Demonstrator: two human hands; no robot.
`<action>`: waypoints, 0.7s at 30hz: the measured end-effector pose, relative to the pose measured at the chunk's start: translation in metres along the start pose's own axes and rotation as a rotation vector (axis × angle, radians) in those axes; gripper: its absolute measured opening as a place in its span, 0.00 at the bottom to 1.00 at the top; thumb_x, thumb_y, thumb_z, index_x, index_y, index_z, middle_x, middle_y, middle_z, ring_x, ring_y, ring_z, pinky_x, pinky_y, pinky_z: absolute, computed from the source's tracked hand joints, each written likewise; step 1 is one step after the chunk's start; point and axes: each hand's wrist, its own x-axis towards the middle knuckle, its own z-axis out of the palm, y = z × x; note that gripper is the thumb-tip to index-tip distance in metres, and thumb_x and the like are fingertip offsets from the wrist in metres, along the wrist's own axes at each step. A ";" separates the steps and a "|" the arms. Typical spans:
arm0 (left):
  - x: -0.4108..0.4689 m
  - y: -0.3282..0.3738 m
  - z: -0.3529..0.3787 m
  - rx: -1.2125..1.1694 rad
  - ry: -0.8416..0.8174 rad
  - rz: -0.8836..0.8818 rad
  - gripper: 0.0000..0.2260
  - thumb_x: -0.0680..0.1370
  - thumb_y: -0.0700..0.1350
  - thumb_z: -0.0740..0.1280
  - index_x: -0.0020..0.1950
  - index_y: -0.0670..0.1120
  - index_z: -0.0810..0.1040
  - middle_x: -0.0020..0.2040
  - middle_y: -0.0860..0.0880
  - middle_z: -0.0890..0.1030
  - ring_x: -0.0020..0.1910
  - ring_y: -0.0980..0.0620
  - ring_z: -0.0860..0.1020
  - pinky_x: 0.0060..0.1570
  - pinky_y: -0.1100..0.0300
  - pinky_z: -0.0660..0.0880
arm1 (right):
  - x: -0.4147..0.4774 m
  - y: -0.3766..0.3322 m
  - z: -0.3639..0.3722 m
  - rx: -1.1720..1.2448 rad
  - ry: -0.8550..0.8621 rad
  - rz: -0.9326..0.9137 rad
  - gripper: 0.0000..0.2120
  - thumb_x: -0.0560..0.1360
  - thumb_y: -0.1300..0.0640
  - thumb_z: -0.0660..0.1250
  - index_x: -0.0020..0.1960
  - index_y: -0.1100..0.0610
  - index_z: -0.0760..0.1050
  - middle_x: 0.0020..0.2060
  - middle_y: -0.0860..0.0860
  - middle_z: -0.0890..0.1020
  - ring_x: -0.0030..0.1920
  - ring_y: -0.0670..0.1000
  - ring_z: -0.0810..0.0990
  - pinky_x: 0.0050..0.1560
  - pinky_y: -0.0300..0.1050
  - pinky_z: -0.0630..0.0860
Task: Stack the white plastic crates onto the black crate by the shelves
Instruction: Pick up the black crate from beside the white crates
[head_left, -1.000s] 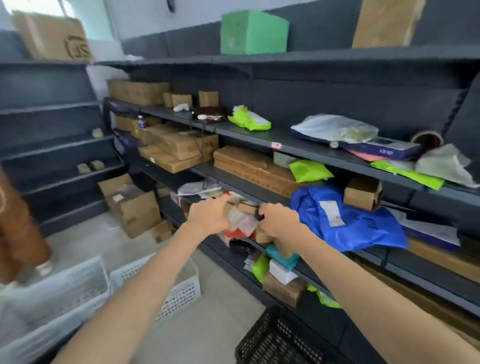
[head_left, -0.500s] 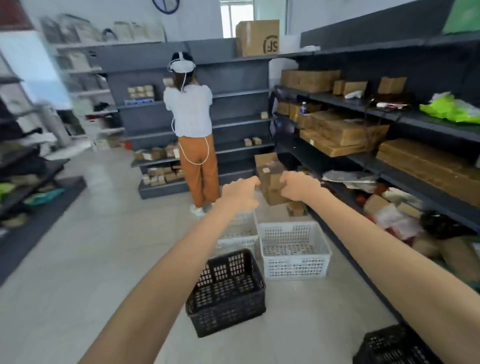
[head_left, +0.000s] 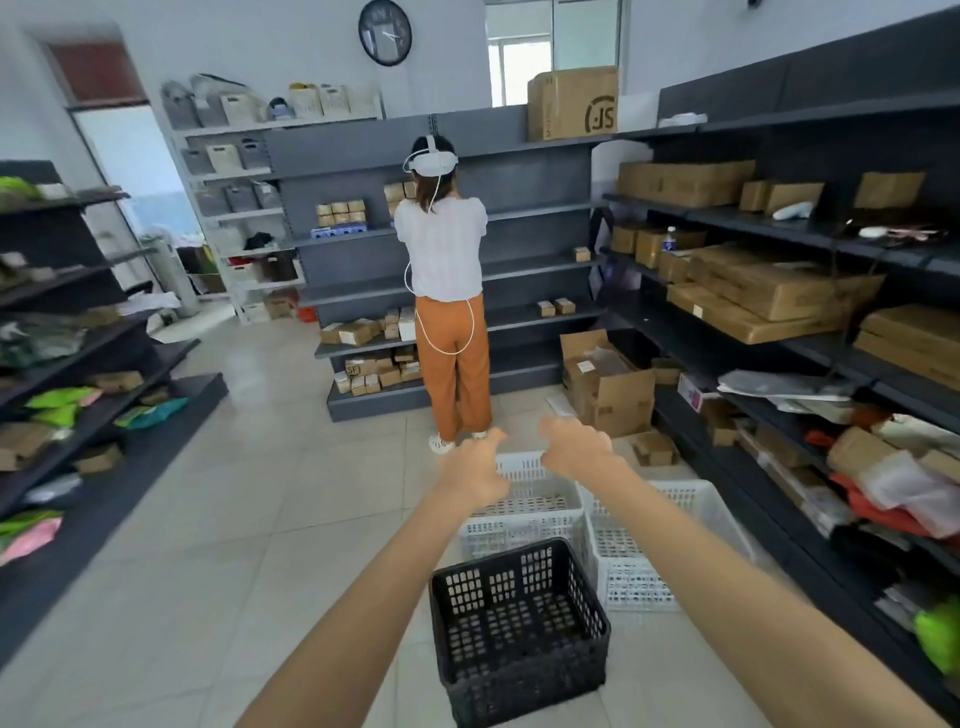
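Observation:
A black plastic crate (head_left: 519, 629) stands on the tiled floor in front of me, empty. Behind it sit two white lattice crates side by side: one (head_left: 524, 512) further back on the left, one (head_left: 649, 561) on the right beside the shelves. Both my arms are stretched forward above the crates. My left hand (head_left: 475, 470) and my right hand (head_left: 574, 444) hover over the left white crate with fingers loosely spread, holding nothing and touching no crate.
A person (head_left: 449, 291) in a white top and orange trousers stands at the far shelves (head_left: 519, 270), facing away. Dark shelving with cardboard boxes and parcels runs along the right (head_left: 779, 332) and the left (head_left: 78, 374). An open cardboard box (head_left: 605, 382) stands on the floor.
My view has swung from the right-hand shelf to the aisle and come nearer the crates. My hands have left the shelf parcels and opened from fists above the white crates.

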 end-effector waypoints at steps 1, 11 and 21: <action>0.007 -0.006 0.000 -0.018 0.004 -0.010 0.28 0.69 0.43 0.70 0.67 0.50 0.66 0.55 0.45 0.80 0.52 0.44 0.78 0.50 0.50 0.76 | 0.009 0.000 0.005 0.000 -0.006 -0.003 0.18 0.76 0.60 0.58 0.65 0.54 0.67 0.61 0.56 0.75 0.59 0.58 0.75 0.54 0.49 0.70; 0.124 -0.036 0.047 -0.047 -0.017 -0.123 0.27 0.71 0.44 0.68 0.68 0.50 0.64 0.52 0.43 0.81 0.52 0.41 0.79 0.48 0.51 0.74 | 0.147 0.045 0.058 -0.089 -0.057 -0.069 0.15 0.76 0.59 0.58 0.63 0.56 0.67 0.56 0.57 0.78 0.56 0.60 0.77 0.49 0.50 0.72; 0.225 -0.077 0.126 -0.044 -0.129 -0.373 0.31 0.71 0.41 0.64 0.73 0.54 0.58 0.52 0.45 0.82 0.51 0.43 0.80 0.49 0.51 0.77 | 0.291 0.100 0.135 -0.079 -0.191 -0.179 0.24 0.77 0.62 0.57 0.72 0.52 0.60 0.58 0.56 0.79 0.53 0.56 0.80 0.49 0.47 0.76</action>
